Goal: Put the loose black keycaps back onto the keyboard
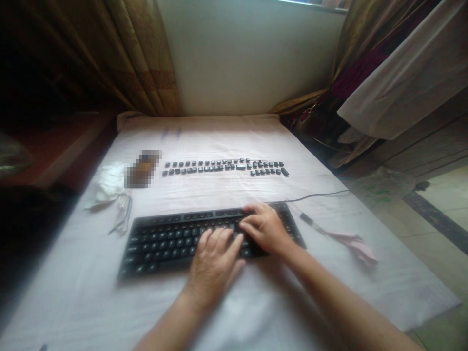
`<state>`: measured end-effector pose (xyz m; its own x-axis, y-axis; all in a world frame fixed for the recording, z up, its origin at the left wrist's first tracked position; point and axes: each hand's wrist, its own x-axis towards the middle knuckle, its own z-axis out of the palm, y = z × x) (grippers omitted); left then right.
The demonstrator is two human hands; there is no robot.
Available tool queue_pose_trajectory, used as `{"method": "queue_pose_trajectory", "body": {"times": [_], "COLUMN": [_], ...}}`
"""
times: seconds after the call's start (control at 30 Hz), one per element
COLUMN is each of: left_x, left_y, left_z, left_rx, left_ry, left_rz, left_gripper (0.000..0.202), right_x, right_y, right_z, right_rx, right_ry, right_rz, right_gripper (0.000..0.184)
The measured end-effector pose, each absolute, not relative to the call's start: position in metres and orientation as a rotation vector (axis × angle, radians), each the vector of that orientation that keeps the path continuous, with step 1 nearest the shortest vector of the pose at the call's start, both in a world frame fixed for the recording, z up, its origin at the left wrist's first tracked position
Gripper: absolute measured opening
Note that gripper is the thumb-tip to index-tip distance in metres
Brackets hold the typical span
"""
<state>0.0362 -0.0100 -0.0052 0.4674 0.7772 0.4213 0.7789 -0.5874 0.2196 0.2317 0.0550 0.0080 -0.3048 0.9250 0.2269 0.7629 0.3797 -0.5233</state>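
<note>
A black keyboard (164, 243) lies at a slight slant on the white cloth. My left hand (217, 256) rests over its middle, palm down, fingers stretched and slightly apart on the keys. Close beside it, my right hand (265, 226) bends over the right part of the keyboard, its thumb and forefinger drawn together at the keys. Whatever lies between those fingertips is too small to make out. Behind the keyboard, loose black keycaps (208, 168) stand in rows on the cloth.
A white cloth (66, 287) covers the table. At left lie a crumpled white bag (109, 183), a blurred-out brown item (144, 168) and a thin metal tool (124, 214). On the right are a black cable (310, 196), a small dark-handled brush (306, 218) and a pink cloth (353, 243).
</note>
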Motion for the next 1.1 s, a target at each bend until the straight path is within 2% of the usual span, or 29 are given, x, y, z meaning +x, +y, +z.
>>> {"method": "queue_pose_trajectory", "body": {"times": [0.47,0.7,0.83,1.1], "left_x": [0.037,0.034,0.027,0.022], "left_y": [-0.009,-0.012,-0.016,-0.016], "left_z": [-0.009,-0.008,-0.008,-0.007], "left_rx": [-2.656,-2.66,-2.66,-2.663], "left_ry": [-1.432,-1.43,-1.433,-1.424], "left_rz": [-0.814,-0.881,-0.909,-0.87], "left_gripper": [0.04,0.04,0.035,0.03], "right_x": [0.223,0.238,0.25,0.238], "right_y": [0.047,0.05,0.042,0.022], "right_z": [0.0,0.018,0.027,0.014], "right_rx": [-1.454,-1.423,-1.382,-1.197], "right_ry": [-2.069,-1.939,-1.911,-2.204], "right_rz": [0.301,0.439,0.319,0.093], "right_gripper": [0.011,0.019,0.019,0.017]}}
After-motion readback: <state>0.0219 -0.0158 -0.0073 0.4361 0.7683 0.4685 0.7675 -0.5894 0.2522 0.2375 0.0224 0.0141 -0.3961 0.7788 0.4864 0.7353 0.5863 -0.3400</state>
